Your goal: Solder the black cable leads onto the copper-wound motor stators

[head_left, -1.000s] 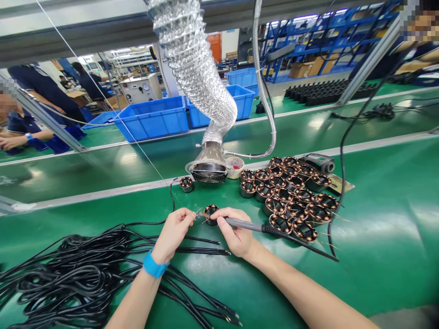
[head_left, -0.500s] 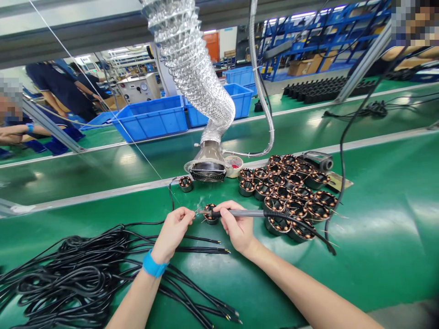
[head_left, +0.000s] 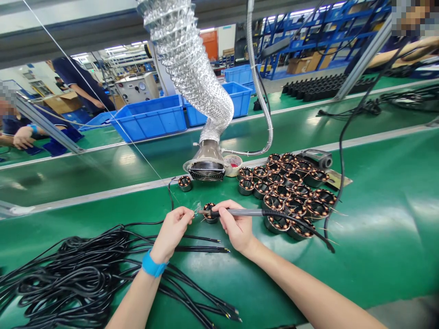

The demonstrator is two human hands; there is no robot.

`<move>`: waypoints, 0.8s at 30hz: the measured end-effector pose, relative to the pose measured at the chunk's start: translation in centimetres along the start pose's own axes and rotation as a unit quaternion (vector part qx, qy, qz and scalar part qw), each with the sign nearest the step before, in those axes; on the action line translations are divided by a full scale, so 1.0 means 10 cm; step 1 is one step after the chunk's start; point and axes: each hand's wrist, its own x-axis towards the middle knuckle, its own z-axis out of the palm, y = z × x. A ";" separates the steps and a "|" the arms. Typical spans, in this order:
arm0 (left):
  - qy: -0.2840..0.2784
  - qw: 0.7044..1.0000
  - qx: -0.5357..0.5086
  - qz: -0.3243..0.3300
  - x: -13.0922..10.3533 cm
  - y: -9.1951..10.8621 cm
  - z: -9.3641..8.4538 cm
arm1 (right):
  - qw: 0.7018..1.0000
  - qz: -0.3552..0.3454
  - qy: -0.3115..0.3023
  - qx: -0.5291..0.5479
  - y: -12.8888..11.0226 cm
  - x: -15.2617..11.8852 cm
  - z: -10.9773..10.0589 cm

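My right hand [head_left: 237, 225] is closed around a soldering iron [head_left: 245, 212], which lies level with its tip pointing left. My left hand [head_left: 176, 227], wearing a blue wristband [head_left: 153, 264], pinches the thin wire end of a black cable [head_left: 146, 223]. The iron's tip meets those wires just right of my left fingertips, with a wisp of smoke above. Behind the tip stands a stator with copper windings [head_left: 210, 218]. A thin strand of solder [head_left: 147, 160] slants down from the upper left toward the wires; its end is too fine to make out.
Several copper-wound stators [head_left: 286, 192] crowd the right side, and a single stator [head_left: 185, 183] stands behind. A fume extractor [head_left: 207, 162] hangs over the bench. Black cables [head_left: 68, 269] pile up at left, ends toward the middle. Blue bins [head_left: 151, 119] and other people are beyond.
My hands, the iron and the wires hold nearly the same place. Smoke above the tip looks thicker. In the background, people at the left have shifted.
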 end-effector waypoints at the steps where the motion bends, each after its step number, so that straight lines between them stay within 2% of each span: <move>1: -0.001 1.000 0.000 0.000 0.00 0.00 0.00 | 1.000 0.000 0.002 -0.001 0.00 0.00 0.00; 14: -0.002 1.000 -0.005 -0.005 -0.03 0.04 0.01 | 0.999 -0.024 -0.003 -0.029 -0.02 0.00 -0.01; 24: -0.002 1.000 0.002 0.001 -0.01 0.01 0.01 | 0.994 -0.067 -0.022 -0.085 -0.16 0.01 -0.01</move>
